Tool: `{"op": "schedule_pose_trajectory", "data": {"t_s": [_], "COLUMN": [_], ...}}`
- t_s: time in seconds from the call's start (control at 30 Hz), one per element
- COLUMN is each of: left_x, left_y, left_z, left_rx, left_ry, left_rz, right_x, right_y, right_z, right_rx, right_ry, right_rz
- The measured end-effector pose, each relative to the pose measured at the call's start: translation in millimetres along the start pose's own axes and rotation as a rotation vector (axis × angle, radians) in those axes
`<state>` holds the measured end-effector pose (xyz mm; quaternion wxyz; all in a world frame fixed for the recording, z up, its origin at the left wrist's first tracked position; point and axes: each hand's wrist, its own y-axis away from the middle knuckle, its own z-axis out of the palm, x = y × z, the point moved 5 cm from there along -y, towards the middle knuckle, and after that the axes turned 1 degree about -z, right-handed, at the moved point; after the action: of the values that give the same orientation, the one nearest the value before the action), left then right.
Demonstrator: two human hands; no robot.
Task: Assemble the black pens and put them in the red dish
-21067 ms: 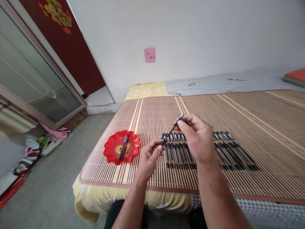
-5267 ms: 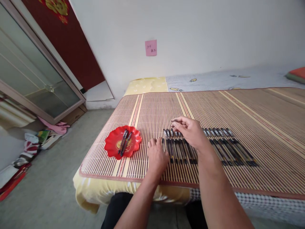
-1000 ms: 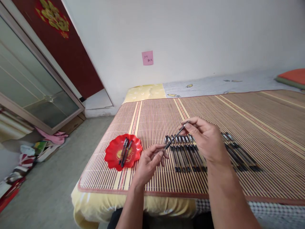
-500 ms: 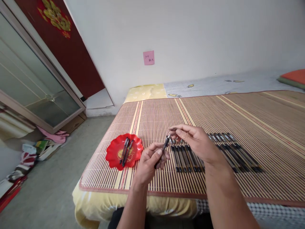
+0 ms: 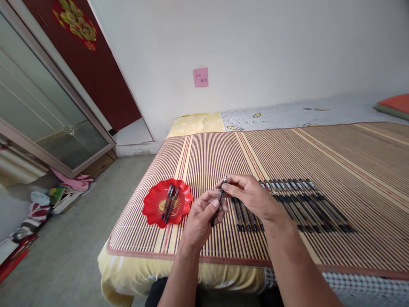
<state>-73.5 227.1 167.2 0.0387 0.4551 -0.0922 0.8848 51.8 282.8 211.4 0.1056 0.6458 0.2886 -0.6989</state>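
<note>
My left hand (image 5: 200, 217) is closed around the lower part of a black pen (image 5: 221, 195), which is tilted with its silvery tip upward. Just below that tip, my right hand (image 5: 254, 197) pinches the same pen between thumb and fingers. Beneath and beyond the right hand, several clear-barrelled pens (image 5: 306, 209) with black ends lie side by side in a row. Part of this row is hidden by the right hand and forearm. Left of my hands, a red scalloped plate (image 5: 148, 198) holds a few dark pens (image 5: 170, 204).
The pens and plate rest on a striped bamboo mat (image 5: 204, 157) over a bed with a yellow sheet (image 5: 134, 266). A pink note (image 5: 200, 77) is stuck to the wall behind. An orange cushion (image 5: 396, 103) lies far right; a glass-panelled door (image 5: 54, 106) stands left.
My right hand has moved down and left and closed on the pen near its tip. The pen stands more upright, and more of the row shows.
</note>
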Motion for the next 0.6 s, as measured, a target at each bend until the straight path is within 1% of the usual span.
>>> {"op": "schedule_pose_trajectory", "data": {"t_s": [0.17, 0.3, 0.43, 0.6], "left_x": [0, 0, 1, -1], "left_y": [0, -1, -2, -1], "left_z": [-1.8, -1.5, 1.0, 0.5], "left_rx": [0.053, 0.088, 0.07, 0.076], "left_ry": [-0.025, -0.066, -0.09, -0.109], "left_rz": [0.028, 0.062, 0.062, 0.041], "right_x": [5, 1, -3, 1], "right_y": [-2, -1, 1, 0], "right_z": [2, -3, -9, -14], "right_rx": [0.011, 0.046, 0.105, 0.19], "right_ry": [0.018, 0.05, 0.023, -0.018], "right_rz": [0.011, 0.007, 0.001, 0.002]}}
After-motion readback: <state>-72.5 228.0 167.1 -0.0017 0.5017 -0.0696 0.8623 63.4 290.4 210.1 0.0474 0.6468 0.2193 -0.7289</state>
